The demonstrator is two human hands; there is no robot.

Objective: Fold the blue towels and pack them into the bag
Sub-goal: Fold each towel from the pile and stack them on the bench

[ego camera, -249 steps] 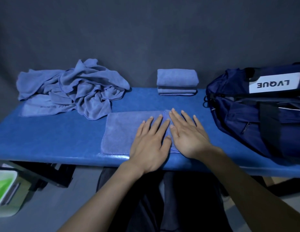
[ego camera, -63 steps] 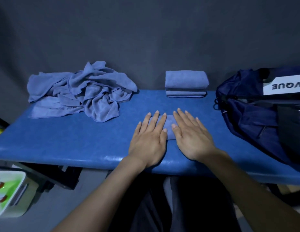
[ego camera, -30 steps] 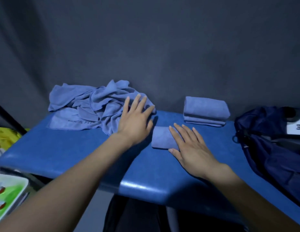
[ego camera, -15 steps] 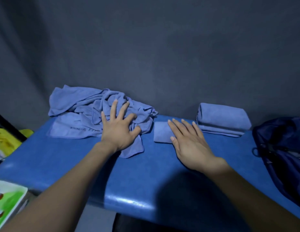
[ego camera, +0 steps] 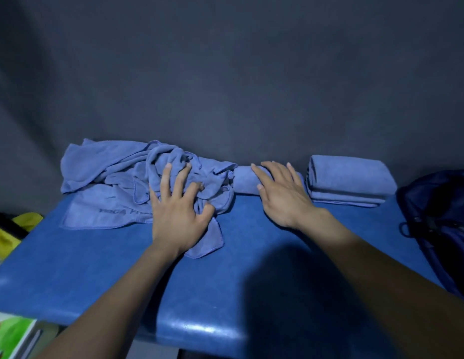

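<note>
Left hand [ego camera: 177, 211] clutching crumpled towels [ego camera: 116, 182], right hand [ego camera: 282, 194] flat on folded towel [ego camera: 245, 181] beside stack [ego camera: 350, 180].

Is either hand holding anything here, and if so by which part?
The left hand grips the crumpled towel pile by a bunch of cloth at its right side. The right hand lies flat on the small folded towel, holding nothing.

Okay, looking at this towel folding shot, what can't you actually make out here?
Head view only:
- Bag: cut off by the right edge; its opening is not visible.
- Small folded towel: partly covered by the right hand.
- Printed words on the towel pile: dim, partly hidden by the left hand.
- Number of towels in the pile: tangled, cannot tell.
</note>
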